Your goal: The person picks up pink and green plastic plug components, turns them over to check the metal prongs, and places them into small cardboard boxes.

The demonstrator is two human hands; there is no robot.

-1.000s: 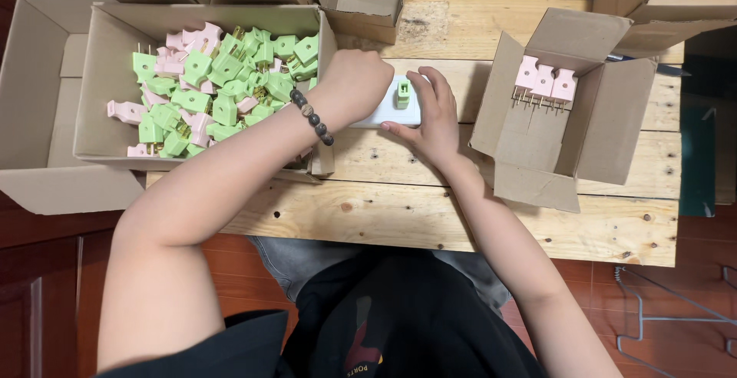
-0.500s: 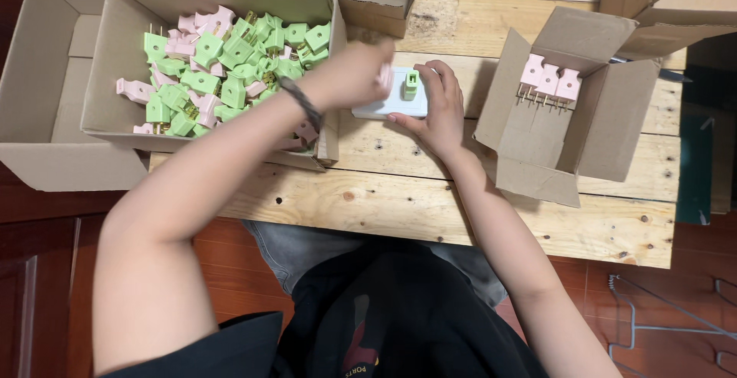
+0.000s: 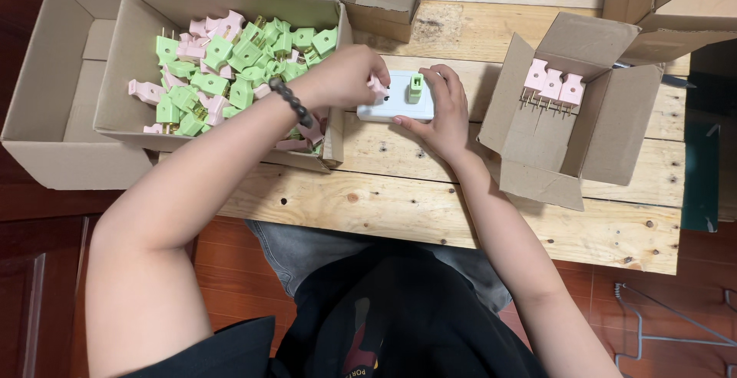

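Evenly and softly lit from above; bright, without harsh glare. Sharp focus across the pale wooden plank table (image 3: 430,201) at centre frame. Short, soft shadows inside the open brown cardboard box of green and pink plastic plugs (image 3: 146,128) at upper left. Mild sheen on the white rectangular socket block (image 3: 391,102). Darker toward lower left and right edges. Slight wide-angle stretch at frame corners. No motion blur visible.

White socket block (image 3: 395,102) flat on wooden bench; green plug (image 3: 415,86) upright in it; pink plug (image 3: 377,86) (partly hidden) at left edge.
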